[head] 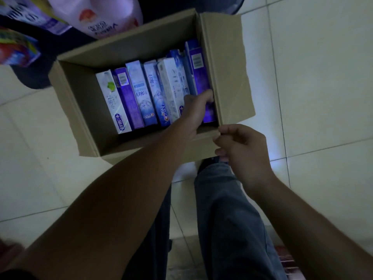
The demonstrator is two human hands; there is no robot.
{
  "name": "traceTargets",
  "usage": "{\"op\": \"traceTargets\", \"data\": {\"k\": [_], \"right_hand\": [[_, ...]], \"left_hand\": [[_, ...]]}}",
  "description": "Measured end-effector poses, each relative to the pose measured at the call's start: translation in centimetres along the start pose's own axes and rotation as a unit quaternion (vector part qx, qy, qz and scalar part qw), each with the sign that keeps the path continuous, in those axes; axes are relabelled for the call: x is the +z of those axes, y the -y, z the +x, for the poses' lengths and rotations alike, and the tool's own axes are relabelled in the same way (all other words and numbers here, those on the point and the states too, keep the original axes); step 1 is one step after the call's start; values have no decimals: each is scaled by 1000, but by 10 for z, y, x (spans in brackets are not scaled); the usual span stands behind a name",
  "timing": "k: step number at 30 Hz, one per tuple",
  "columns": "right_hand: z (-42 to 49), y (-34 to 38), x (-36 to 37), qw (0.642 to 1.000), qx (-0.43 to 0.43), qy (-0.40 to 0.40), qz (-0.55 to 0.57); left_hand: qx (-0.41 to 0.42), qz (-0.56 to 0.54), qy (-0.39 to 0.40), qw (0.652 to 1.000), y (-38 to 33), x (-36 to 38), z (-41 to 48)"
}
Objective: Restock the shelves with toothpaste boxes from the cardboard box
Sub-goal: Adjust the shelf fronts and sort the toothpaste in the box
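as the left hand grips one toothpaste box, seven others stand alongside.

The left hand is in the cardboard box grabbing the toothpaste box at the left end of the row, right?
Not quite. The head view shows the left hand in the cardboard box grabbing the purple toothpaste box at the right end of the row.

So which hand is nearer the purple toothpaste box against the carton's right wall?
Left. Left hand grips the purple box; right hand is outside the carton, at its near corner.
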State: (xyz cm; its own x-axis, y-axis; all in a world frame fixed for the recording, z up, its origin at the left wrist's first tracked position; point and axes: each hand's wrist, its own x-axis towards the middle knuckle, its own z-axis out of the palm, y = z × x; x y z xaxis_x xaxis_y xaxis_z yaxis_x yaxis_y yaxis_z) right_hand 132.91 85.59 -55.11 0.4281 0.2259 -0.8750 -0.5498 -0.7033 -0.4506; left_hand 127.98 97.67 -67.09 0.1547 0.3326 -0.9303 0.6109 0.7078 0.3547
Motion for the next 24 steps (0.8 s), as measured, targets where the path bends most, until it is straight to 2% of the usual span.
{"op": "traceTargets", "data": {"k": [5,10,13,16,21,24], "right_hand": [[-4,19,0,1000,-16,3,21],[-6,40,2,999,-8,-7,39],[-2,52,1,999,-18,-14,48],[4,66,6,998,-30,-12,49],[16,76,2,995,9,98,34],[18,68,-9,993,15,112,32]], "left_hand": [[52,43,17,998,3,-14,-37],[18,-40,-26,999,-4,-59,-80],[1,-92,38,995,-9,-91,-107],[16,-106,68,992,-11,-119,-121],[16,-105,211,972,-16,-142,-130],[-5,-33,171,985,-20,-140,-123]]}}
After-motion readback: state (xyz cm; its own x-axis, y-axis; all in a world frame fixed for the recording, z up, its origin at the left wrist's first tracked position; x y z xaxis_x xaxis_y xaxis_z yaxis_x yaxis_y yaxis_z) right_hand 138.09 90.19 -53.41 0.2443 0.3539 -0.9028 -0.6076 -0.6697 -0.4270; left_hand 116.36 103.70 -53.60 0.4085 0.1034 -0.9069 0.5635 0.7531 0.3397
